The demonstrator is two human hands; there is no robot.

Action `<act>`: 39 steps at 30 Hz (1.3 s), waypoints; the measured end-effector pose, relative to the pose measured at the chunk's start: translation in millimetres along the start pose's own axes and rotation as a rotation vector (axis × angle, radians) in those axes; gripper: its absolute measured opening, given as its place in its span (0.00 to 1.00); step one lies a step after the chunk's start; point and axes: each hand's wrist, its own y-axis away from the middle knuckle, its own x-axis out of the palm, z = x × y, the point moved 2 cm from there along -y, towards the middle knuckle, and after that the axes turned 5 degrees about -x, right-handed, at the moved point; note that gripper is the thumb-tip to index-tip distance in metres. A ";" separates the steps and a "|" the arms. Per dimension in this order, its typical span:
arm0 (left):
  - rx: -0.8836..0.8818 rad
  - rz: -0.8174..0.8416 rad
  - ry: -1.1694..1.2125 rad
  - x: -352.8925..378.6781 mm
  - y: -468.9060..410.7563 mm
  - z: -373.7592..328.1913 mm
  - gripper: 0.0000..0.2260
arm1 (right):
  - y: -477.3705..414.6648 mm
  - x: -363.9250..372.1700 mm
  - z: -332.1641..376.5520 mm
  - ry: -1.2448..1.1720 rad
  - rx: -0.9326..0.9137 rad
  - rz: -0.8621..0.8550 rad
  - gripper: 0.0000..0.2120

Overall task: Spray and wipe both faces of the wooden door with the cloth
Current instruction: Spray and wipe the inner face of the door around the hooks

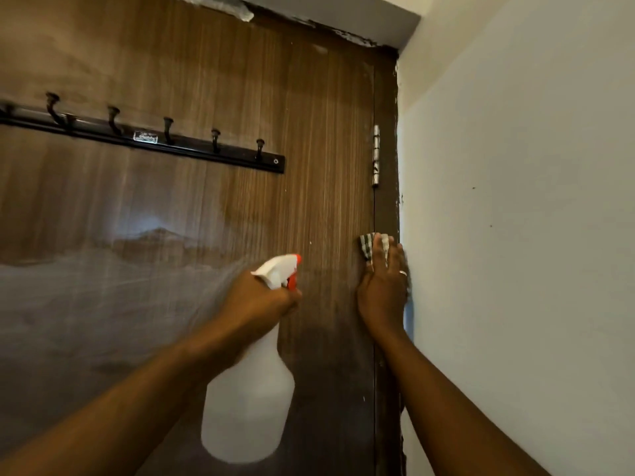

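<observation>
1. My left hand [261,300] grips the neck of the bottle [251,407], fingers curled round it and onto the orange trigger.
2. The bottle hangs upright in front of the door [206,80], low and near the middle of the face. Its white head with the orange tip points at the wood.
3. My right hand [383,290] lies flat with the fingers straight and close together. It presses the cloth [366,245] against the door's right edge, where the door meets the frame [386,201].
4. The cloth is checked and mostly hidden under the palm; only its top shows past the fingertips. It sits below the hinge [376,154].
5. A ring [402,273] shows on one finger of that hand.
6. Counts: one bottle, one cloth, one hinge in view, one rail [206,152] along the door's upper left.
7. I count five hooks in full on the rail; the picture's left edge cuts off whatever lies beyond them.
8. A pale, wet-looking haze covers the door's lower left.
9. The wall [515,201] stands just right of the frame.
</observation>
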 end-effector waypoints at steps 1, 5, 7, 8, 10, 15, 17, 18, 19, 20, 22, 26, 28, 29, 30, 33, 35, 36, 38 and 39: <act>-0.001 0.007 -0.008 3.8 4.0 2.6 0.25 | -4.5 2.3 12.3 -0.044 0.100 -0.025 0.24; -0.041 0.001 0.015 9.9 12.0 16.2 0.23 | 37.8 11.6 63.9 -0.070 -0.188 0.086 0.21; -0.065 -0.021 0.043 9.7 18.9 24.1 0.24 | 92.1 17.8 59.9 -0.006 -0.506 0.134 0.23; -0.082 -0.033 0.045 8.5 24.7 28.8 0.24 | 113.6 18.4 47.0 -0.001 -0.585 0.123 0.23; -0.109 -0.048 0.033 5.4 35.5 40.3 0.25 | 130.7 13.9 12.9 -0.055 -0.511 0.130 0.20; -0.188 -0.094 0.021 -2.7 45.4 51.3 0.26 | 53.8 10.9 -3.8 0.015 -0.016 -0.006 0.25; -0.187 -0.117 -0.003 -4.2 43.0 49.0 0.26 | 29.2 24.0 30.8 0.018 -0.048 0.026 0.27; -0.178 -0.123 -0.022 -4.2 42.4 47.4 0.27 | 28.9 31.0 45.7 -0.003 -0.078 0.042 0.27; -0.164 -0.126 -0.040 -4.3 42.4 46.0 0.26 | 37.0 36.4 55.4 -0.020 -0.124 0.058 0.26; -0.149 -0.131 -0.055 -4.3 43.4 44.8 0.26 | 53.2 38.6 61.2 -0.010 -0.194 0.077 0.25; -0.124 -0.138 -0.083 -4.0 47.4 44.3 0.26 | 96.5 37.9 51.0 0.071 -0.398 0.138 0.24; -0.165 -0.167 -0.063 -5.3 62.6 52.5 0.26 | 129.4 20.5 4.5 0.088 -0.390 0.156 0.25; -0.197 -0.190 -0.063 -8.4 68.5 55.4 0.26 | 108.9 18.9 10.0 0.102 -0.233 0.109 0.26; -0.204 -0.203 -0.058 -10.4 69.3 56.2 0.26 | 93.5 19.0 22.7 0.105 -0.180 0.094 0.26; -0.208 -0.216 -0.052 -13.1 68.6 55.7 0.26 | 76.6 21.7 40.2 0.096 -0.154 0.078 0.26; -0.191 -0.251 -0.073 -20.5 62.9 50.8 0.25 | 47.3 43.5 95.3 0.040 -0.225 0.089 0.26; -0.169 -0.279 -0.081 -24.4 58.9 48.1 0.25 | 58.7 56.2 113.5 0.038 -0.345 0.091 0.25; -0.160 -0.293 -0.084 -26.7 58.2 47.0 0.25 | 75.1 59.0 114.5 0.044 -0.417 0.108 0.24; -0.149 -0.316 -0.071 -32.9 59.2 47.0 0.25 | 115.6 52.7 100.7 0.056 -0.567 0.141 0.22; -0.150 -0.321 -0.054 -36.5 60.1 48.2 0.25 | 132.4 46.3 88.6 0.055 -0.608 0.129 0.23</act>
